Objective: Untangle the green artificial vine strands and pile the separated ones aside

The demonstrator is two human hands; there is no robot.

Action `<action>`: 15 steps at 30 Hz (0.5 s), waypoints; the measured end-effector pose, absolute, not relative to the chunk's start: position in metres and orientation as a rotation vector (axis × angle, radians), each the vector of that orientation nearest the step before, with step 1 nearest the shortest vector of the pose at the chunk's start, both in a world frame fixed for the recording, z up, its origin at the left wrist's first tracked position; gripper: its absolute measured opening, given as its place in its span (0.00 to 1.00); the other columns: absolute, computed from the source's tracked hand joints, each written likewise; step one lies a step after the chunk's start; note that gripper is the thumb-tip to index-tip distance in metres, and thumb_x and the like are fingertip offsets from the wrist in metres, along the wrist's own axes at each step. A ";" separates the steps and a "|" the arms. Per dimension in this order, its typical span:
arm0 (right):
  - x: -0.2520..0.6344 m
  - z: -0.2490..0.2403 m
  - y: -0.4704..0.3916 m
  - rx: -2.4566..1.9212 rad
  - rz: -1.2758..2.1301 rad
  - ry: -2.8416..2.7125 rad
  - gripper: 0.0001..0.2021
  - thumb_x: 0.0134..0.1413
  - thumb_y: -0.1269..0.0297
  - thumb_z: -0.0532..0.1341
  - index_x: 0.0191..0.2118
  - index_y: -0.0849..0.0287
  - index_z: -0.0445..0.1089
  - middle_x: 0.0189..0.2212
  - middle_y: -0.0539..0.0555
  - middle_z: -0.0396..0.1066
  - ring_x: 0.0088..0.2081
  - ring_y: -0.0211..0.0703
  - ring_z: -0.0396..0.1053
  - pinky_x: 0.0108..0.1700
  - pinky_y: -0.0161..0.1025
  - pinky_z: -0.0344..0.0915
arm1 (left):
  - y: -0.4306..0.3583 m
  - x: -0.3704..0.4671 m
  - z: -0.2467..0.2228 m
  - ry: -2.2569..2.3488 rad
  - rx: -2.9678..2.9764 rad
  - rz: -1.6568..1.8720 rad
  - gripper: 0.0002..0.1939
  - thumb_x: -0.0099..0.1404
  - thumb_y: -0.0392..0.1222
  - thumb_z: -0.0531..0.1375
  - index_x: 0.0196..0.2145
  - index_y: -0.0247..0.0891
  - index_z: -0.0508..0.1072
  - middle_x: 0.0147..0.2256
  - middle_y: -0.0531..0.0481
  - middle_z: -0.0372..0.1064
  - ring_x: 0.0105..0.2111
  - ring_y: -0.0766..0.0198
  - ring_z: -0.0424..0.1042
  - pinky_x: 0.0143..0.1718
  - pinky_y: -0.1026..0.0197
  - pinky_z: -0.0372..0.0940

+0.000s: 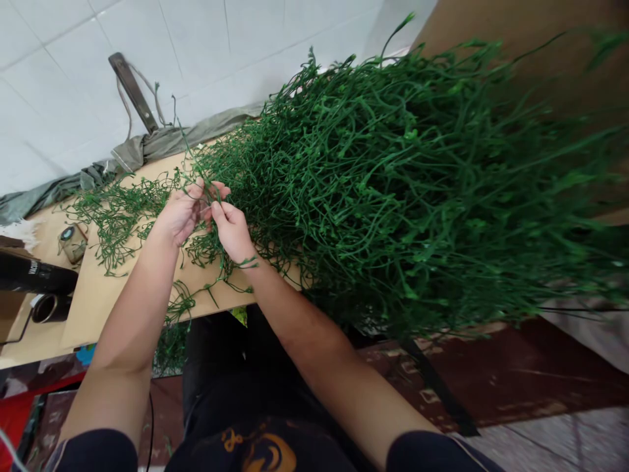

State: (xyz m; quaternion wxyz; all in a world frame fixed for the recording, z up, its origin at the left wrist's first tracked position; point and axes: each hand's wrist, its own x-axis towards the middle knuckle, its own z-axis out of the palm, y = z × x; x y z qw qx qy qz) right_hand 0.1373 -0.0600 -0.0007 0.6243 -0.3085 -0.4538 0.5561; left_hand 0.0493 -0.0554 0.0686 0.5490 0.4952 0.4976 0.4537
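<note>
My left hand (181, 211) and my right hand (232, 229) meet above the table, fingertips nearly touching. Thin green stems (192, 156) with small leafy tips, which look like plastic, run between the fingers of both. My right thumb presses on a stem against the fingers; my left fingers curl round the same strands. Exactly how many strands each hand holds is hidden. A huge heap of the same stems (383, 177) rises right beside my right hand. Smaller tangled stems (122, 216) lie on the board to the left, and a few hang over its front edge.
The tan board (98, 295) forms the work surface. At its left are a black cylinder (34, 274), a small round-faced device (73, 241) and a roll (46, 308). Grey cloth (196, 134) lines the tiled wall (196, 46), where a metal bar (132, 92) leans. Brown cardboard (531, 72) stands behind the heap.
</note>
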 end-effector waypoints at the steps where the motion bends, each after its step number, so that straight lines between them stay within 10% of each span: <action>1: 0.137 0.000 -0.059 -0.722 1.292 -1.004 0.20 0.55 0.48 0.54 0.21 0.59 0.61 0.17 0.45 0.59 0.20 0.31 0.57 0.26 0.33 0.57 | -0.057 0.050 0.070 1.160 1.179 1.067 0.16 0.64 0.50 0.57 0.38 0.32 0.72 0.35 0.44 0.76 0.31 0.67 0.73 0.33 0.65 0.66; 15: 0.136 -0.002 -0.057 -0.725 1.293 -1.040 0.23 0.53 0.45 0.54 0.20 0.59 0.61 0.17 0.45 0.59 0.21 0.30 0.56 0.26 0.32 0.56 | -0.040 0.081 0.060 1.369 1.031 1.236 0.13 0.67 0.38 0.50 0.25 0.35 0.64 0.19 0.55 0.67 0.10 0.77 0.51 0.12 0.68 0.43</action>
